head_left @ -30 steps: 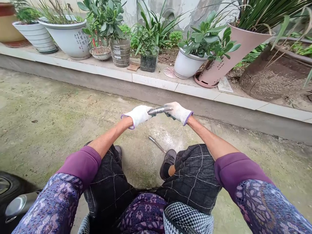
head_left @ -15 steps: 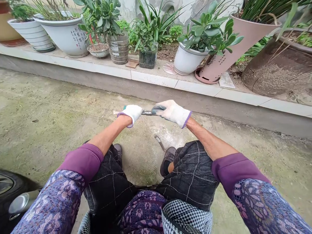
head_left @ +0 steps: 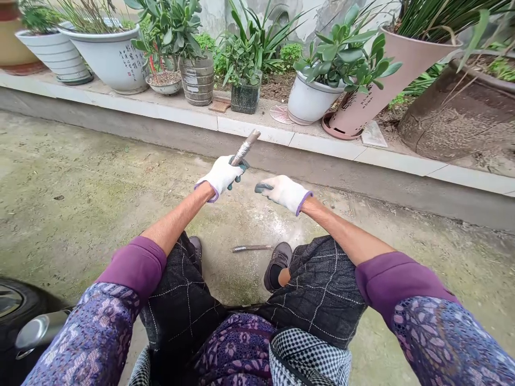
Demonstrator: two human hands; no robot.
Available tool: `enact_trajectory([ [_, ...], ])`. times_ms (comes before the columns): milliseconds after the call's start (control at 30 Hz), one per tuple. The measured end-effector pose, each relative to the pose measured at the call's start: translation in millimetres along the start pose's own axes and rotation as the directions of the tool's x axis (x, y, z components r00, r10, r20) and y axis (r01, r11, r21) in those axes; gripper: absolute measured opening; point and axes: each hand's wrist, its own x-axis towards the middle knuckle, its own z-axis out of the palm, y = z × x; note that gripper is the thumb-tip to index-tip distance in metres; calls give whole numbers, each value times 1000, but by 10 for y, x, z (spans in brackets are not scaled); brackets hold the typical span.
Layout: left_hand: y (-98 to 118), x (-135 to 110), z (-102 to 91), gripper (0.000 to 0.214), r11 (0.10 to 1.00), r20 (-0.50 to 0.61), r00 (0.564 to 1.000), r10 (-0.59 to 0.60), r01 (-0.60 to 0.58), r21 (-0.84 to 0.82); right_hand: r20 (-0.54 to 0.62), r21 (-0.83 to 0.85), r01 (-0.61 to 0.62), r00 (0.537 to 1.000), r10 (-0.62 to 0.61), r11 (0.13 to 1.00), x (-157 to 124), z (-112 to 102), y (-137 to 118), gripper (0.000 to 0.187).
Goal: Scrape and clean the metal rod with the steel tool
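My left hand, in a white glove with dark green coated fingers, is wrapped round a short metal rod. The rod is tilted up and away to the right; its upper part has a shiny silver, rough-looking section below a dull brownish end. Its lower part is hidden in the glove. Just to the right, apart from the rod, my right hand is in a matching glove, its fingers pointing left, loosely bent, with nothing visible in them. A second, similar rod lies on the concrete between my shoes, its silver end to the left.
A low tiled ledge runs across in front, bearing several potted plants, among them a white pot and a tall pink pot. White powdery marks show on the concrete floor. A black wheel stands at lower left.
My right hand has let go of the rod. My left hand has turned it from level to tilted upward. The rod on the ground has swung round to lie crosswise.
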Motion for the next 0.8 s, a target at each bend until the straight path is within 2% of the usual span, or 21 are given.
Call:
enact_trajectory([
  [67,-98,73,-28,33,964,3,1000,1,-2,265,43,-20,104,994,-103,994,-52,54,-179,23],
  [100,-145,93,-37,31,908,23,1000,6,-15,419,52,-5,135,989,-135,991,-67,54,-258,24],
  [167,-209,84,-33,27,734,101,995,16,-80,674,22,26,164,986,-165,986,-63,-3,-355,27],
  [233,-214,18,10,28,563,240,971,4,-201,802,-51,42,136,990,-134,990,-10,-112,-342,27],
  [333,-136,-107,108,36,380,435,900,-13,-398,835,-120,105,-13,992,25,994,106,-268,-163,26],
  [367,-101,-135,133,37,370,459,889,2,-427,825,-123,136,-71,989,88,988,135,-298,-92,27],
  [433,-41,-163,153,35,403,449,892,54,-431,807,-111,201,-167,975,192,965,157,-315,27,27],
  [500,-7,-165,134,33,450,426,902,76,-412,792,-90,260,-218,965,248,941,137,-294,101,29],
  [567,-4,-159,96,32,444,423,904,58,-403,801,-75,288,-248,957,280,925,103,-265,144,31],
  [633,-29,-153,68,33,384,443,896,34,-421,822,-77,252,-239,961,266,938,89,-245,183,31],
  [700,-64,-147,69,35,334,474,880,25,-454,826,-86,156,-187,976,202,970,112,-233,233,28],
  [767,-78,-145,89,35,359,493,870,27,-469,807,-81,53,-129,988,133,990,164,-220,288,26],
  [800,-71,-148,99,33,406,487,873,32,-457,792,-78,20,-115,990,116,993,193,-211,313,27],
])
